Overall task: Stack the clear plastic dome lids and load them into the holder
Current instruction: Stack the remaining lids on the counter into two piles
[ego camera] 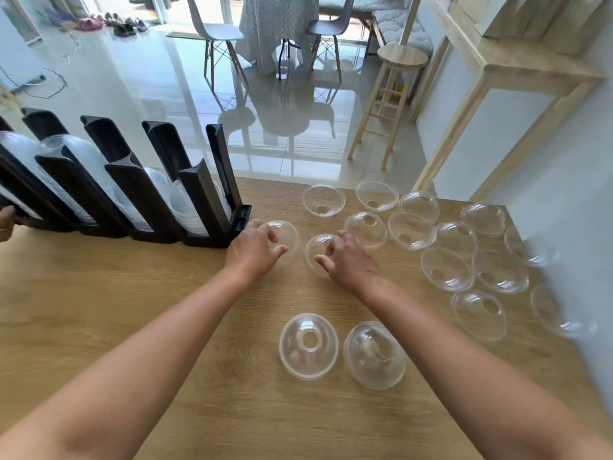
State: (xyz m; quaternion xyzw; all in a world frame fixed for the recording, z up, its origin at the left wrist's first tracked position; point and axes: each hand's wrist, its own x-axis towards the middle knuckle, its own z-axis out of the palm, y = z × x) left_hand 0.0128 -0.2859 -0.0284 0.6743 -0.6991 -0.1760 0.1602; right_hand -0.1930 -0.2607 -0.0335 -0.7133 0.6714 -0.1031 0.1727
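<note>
Two hands reach over the bench [99,293], each onto a clear dome lid near the middle. The left hand [253,249] has its fingers curled over the left lid [288,235], which sits just right of the holder's foot; the thumb lies toward the near rim, and the grip looks loose rather than closed tight. The right hand [346,257] cups the right lid [316,249] from above, fingers on its crown and thumb spread toward the near edge. Whether either lid is lifted off the wood cannot be told. These two lids lie close together but apart. Nearer the person, two more lids rest dome up side by side: the near left lid [308,345] shows its round hole from above, and the near right lid [374,355] tilts a little to the right. Many loose lids [446,268] are scattered over the right part of the bench, some dome up, others rim up like bowls, several touching. The holder [199,200], a black rack of tall slanted channels, stands at the far left edge of the bench, with stacked lids [180,204] already filling the lower part of its slots. Beyond the bench a wooden stool [394,94] stands on a glossy floor.
</note>
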